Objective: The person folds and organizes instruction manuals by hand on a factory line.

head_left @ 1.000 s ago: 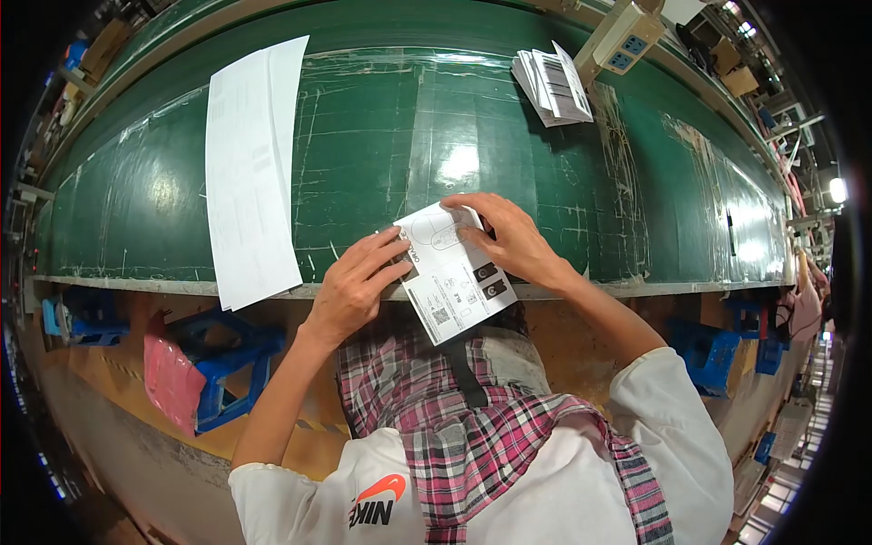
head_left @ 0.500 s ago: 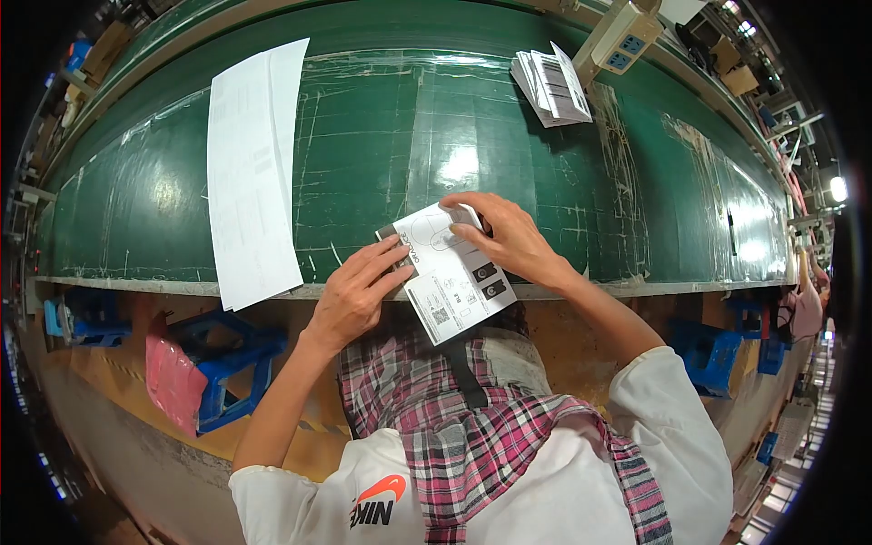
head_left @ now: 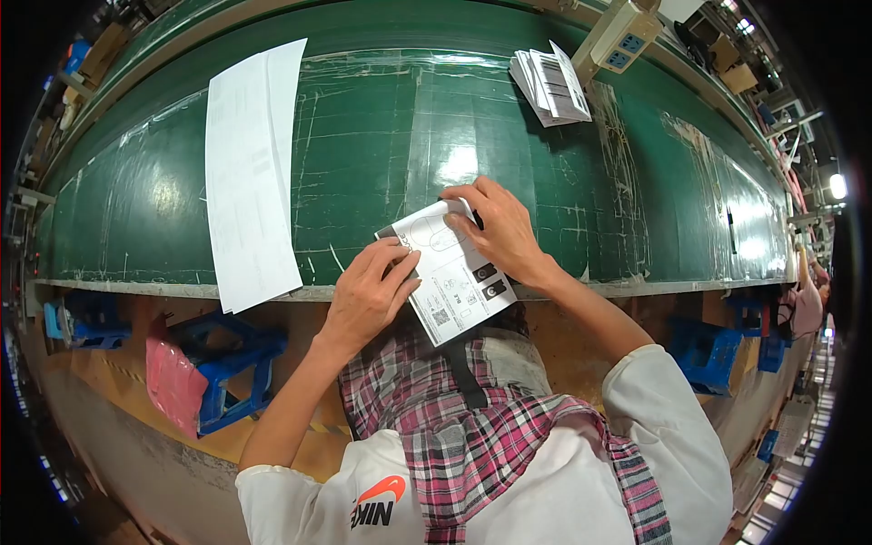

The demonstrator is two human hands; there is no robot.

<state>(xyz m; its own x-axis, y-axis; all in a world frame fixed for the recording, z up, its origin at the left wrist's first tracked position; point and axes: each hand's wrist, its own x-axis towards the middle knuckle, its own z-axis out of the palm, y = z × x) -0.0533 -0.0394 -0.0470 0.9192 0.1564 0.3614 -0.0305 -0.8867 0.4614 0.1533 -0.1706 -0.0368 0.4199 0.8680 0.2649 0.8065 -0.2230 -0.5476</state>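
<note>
In the head view, a printed white leaflet (head_left: 459, 282) lies aslant at the near side of the green counter (head_left: 354, 136), its lower corner sticking out past the front edge, above the person's checked apron (head_left: 509, 436). Drawings, small blocks of text and a square code show on its upper face, with a dark band at its far left corner.

The right hand (head_left: 500, 232) holds the leaflet by its far right corner, thumb on the printed face and fingers curled at the far edge, with only a narrow gap between. The left hand (head_left: 368, 291) is at the left edge, back upward, fingers bent and touching the paper; I cannot tell whether it pinches the leaflet or only rests on it.

Well to the left, long white sheets (head_left: 250, 182) lie overlapping, their near ends reaching over the counter's edge. At the far right, a small fanned pile of printed papers (head_left: 552, 89) sits just beside a socket box (head_left: 627, 45). Below the counter stand blue stools (head_left: 232, 372) to the left, one with a pink cover (head_left: 173, 381), and more blue stools to the right.
</note>
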